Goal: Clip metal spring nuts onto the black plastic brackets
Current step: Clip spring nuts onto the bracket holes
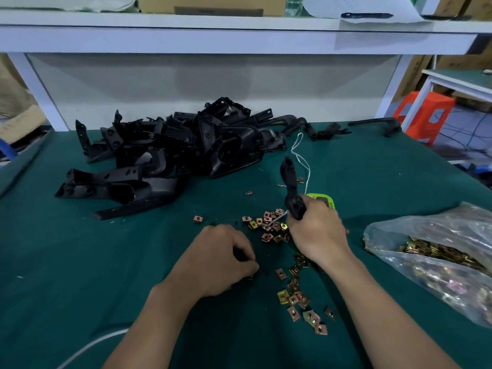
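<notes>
green-covered table point(80, 262) | white shelf point(186, 35) above | orange stool point(423, 113) right | cardboard boxes point(213, 5)

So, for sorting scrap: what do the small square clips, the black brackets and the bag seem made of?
Clips: probably plated metal, with a yellow-pink iridescent sheen. Brackets: likely moulded plastic, matte black with dull highlights. Bag: thin clear plastic film, crinkled and glossy.

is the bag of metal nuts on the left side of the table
No, the bag of nuts lies on the right side of the table, beyond the right hand gripping a bracket.
</notes>
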